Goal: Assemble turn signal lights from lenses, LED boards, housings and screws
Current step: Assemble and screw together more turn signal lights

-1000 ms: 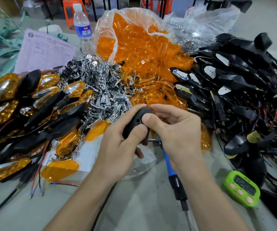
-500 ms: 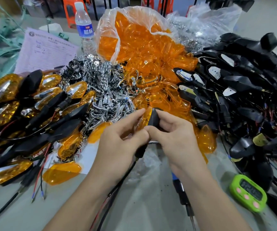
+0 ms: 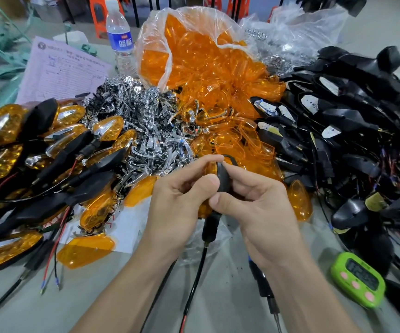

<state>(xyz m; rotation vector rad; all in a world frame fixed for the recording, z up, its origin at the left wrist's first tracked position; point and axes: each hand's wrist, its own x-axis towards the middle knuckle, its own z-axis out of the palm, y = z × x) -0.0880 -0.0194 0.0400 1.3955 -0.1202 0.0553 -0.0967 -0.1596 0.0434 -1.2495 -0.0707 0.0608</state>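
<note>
Grey tabletop (image 3: 81, 284), orange plastic stools (image 3: 93, 25) and dark metal legs (image 3: 135, 10) behind, pale floor (image 3: 386, 32) beyond.

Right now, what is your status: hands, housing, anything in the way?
Left hand, right hand both pinch black housing, stem toward me. Lens side hidden. Blue-handled tool lies under right wrist.

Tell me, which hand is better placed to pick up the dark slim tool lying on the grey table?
Probably the right hand: the dark slim tool lies just under its wrist, farther from the left hand. Both grip the black plastic housing, so the right must let go first.
</note>
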